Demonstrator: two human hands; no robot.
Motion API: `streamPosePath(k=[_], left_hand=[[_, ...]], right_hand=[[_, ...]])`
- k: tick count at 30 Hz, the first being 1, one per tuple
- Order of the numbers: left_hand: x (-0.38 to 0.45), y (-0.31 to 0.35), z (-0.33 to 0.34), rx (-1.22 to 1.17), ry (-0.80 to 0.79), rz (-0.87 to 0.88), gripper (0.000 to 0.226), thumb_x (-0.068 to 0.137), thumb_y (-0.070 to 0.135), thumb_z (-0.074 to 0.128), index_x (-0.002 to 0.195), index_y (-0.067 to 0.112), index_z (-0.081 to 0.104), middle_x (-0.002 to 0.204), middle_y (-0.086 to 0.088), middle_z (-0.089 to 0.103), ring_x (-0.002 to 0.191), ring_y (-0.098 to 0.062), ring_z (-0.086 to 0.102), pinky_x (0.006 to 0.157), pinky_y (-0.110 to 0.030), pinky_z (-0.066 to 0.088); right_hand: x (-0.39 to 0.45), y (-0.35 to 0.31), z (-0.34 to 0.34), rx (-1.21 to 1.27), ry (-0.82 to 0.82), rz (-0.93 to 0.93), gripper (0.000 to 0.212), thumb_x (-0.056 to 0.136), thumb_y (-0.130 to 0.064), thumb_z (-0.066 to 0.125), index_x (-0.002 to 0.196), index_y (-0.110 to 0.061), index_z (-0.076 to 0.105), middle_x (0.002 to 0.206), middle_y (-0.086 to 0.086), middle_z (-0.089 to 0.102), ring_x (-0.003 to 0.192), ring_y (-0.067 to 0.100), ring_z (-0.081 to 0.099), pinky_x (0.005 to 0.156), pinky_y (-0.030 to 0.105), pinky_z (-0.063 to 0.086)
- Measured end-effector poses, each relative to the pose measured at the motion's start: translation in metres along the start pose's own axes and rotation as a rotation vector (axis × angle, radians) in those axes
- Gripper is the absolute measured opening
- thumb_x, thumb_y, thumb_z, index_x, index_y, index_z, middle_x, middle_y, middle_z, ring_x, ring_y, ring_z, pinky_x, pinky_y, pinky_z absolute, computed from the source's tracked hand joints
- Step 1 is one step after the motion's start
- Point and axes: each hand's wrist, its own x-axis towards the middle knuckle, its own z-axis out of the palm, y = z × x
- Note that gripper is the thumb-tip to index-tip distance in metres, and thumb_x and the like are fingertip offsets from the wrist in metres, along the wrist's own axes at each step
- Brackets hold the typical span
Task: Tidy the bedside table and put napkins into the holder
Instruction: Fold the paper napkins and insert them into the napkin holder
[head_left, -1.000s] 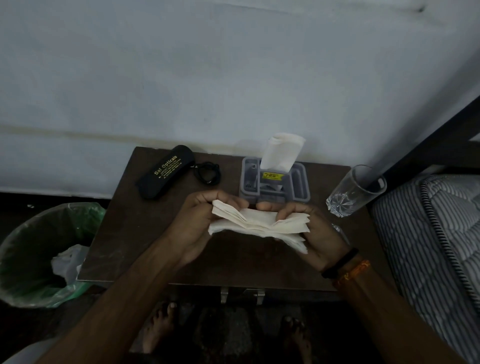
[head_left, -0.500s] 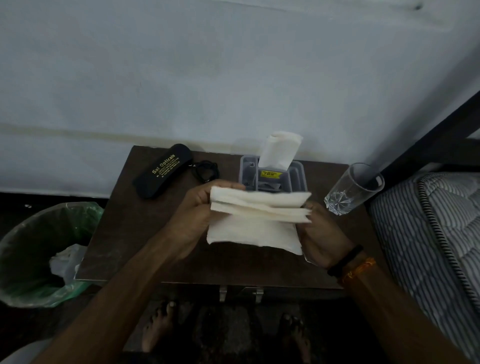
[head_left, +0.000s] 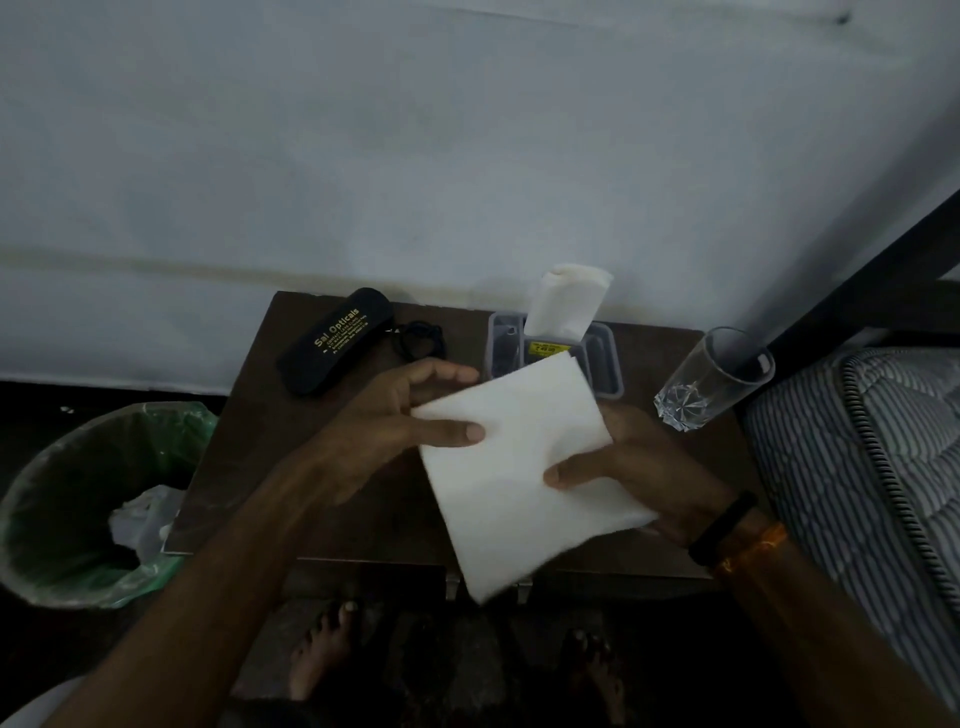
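From the left I see my left hand (head_left: 395, 415) reaching in, thumb pinching the upper left edge of the napkin (head_left: 519, 467), fingers spread behind it. The unfolded sheet hangs above the bedside table (head_left: 260, 415), just in front of the holder (head_left: 605, 364). My right hand (head_left: 639, 467) grips its right edge, thumb on top.
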Motion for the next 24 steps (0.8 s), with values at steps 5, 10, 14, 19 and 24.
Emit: streamPosePath(k=[5,10,14,19,24], left_hand=[[-0.007,0.007,0.004,0.12,-0.254,-0.105,0.038,0.079,0.009,0.076,0.116,0.007,0.067,0.11,-0.009,0.074,0.1,-0.027,0.072,0.086,-0.039,0.058],[-0.009,0.003,0.007,0.025,-0.103,-0.099,0.02,0.082,0.007,0.073,0.102,0.007,0.072,0.099,-0.008,0.077,0.082,-0.017,0.072,0.065,-0.023,0.056],[-0.007,0.004,0.008,-0.107,0.047,-0.025,0.026,0.084,0.009,0.07,0.109,0.012,0.069,0.102,-0.003,0.076,0.085,-0.015,0.073,0.064,-0.021,0.056],[-0.006,0.0,0.012,-0.062,0.118,0.047,0.032,0.084,0.012,0.072,0.116,0.015,0.067,0.109,0.002,0.075,0.095,-0.014,0.071,0.073,-0.025,0.057],[-0.007,-0.001,0.006,0.004,0.081,0.063,0.051,0.073,0.012,0.081,0.121,0.019,0.064,0.115,0.003,0.072,0.102,-0.014,0.069,0.086,-0.039,0.057]], right_hand=[[-0.005,-0.008,0.007,-0.201,-0.183,0.056,0.048,0.071,0.004,0.081,0.112,-0.018,0.068,0.104,-0.002,0.077,0.092,0.014,0.073,0.071,0.024,0.057],[-0.001,-0.001,0.012,0.258,0.064,0.006,0.05,0.065,-0.002,0.08,0.113,-0.005,0.068,0.111,0.016,0.073,0.1,0.032,0.07,0.081,0.038,0.059],[-0.002,0.006,0.025,0.677,0.018,0.021,0.058,0.075,-0.02,0.079,0.129,-0.007,0.062,0.129,0.014,0.066,0.122,0.032,0.06,0.105,0.048,0.047],[-0.002,0.008,0.046,0.683,0.033,-0.074,0.044,0.081,0.003,0.069,0.124,-0.003,0.064,0.125,0.018,0.067,0.118,0.038,0.062,0.098,0.055,0.05],[-0.001,0.013,0.044,0.51,0.186,-0.22,0.046,0.078,0.009,0.071,0.121,-0.007,0.067,0.122,0.017,0.069,0.114,0.039,0.064,0.094,0.06,0.051]])
